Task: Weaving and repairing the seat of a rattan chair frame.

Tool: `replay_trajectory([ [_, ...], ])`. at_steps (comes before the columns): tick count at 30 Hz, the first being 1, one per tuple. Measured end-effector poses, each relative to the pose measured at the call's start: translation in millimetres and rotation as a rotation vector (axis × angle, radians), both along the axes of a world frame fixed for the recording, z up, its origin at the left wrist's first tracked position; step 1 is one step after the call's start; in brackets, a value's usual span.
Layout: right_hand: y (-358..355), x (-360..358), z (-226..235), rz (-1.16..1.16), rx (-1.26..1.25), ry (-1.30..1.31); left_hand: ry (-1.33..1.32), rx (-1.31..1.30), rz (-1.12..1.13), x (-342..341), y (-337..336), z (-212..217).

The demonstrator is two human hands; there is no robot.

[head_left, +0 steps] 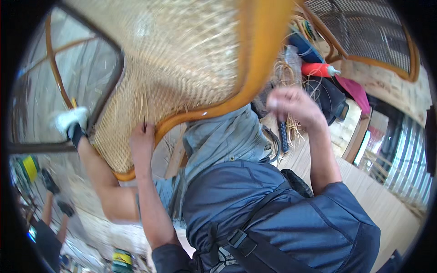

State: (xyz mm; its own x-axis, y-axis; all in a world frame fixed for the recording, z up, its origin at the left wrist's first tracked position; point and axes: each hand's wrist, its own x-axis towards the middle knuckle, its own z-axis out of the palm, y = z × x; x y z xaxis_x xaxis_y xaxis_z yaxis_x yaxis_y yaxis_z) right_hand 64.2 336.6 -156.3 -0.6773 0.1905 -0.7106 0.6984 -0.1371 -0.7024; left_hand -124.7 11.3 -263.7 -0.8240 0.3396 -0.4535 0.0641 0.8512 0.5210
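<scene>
A woven cane chair panel [182, 68] with a curved orange-brown wooden frame [200, 114] rises in front of me, leaning over my lap. My left hand [142, 141] is at the lower part of the weave, beside the frame, its fingers pinched around a small dark thing too small to name. Loose cane strands [143, 102] stick out of the weave just above those fingers. Right of the frame, my right hand [296, 107] is raised and blurred, fingers curled in; whatever they hold, if anything, cannot be made out.
Behind my right hand lie a cane bundle [296, 132], a red bottle [318, 69] with a pale nozzle and a dark bag [325, 98]. Another mesh-backed chair [364, 32] stands at far right. A dark metal frame [107, 91] is on the left; another person's arm [48, 207] shows lower left.
</scene>
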Motion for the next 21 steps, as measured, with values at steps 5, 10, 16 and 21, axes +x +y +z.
replay_trajectory([
  [5, 76, -23, -61, -0.544, 0.428, 0.382, 0.048, -0.05, -0.025, 4, 8, -2],
  [10, 87, -50, -154, -0.043, 1.065, 0.484, 0.143, 0.035, -0.038, 10, 10, 0],
  [16, 75, -38, -179, 0.045, 1.123, 0.264, 0.05, 0.025, 0.116, 20, -3, 4],
  [21, 84, -29, -180, 0.105, 1.069, 0.345, 0.148, -0.021, 0.042, 21, -15, 0],
])
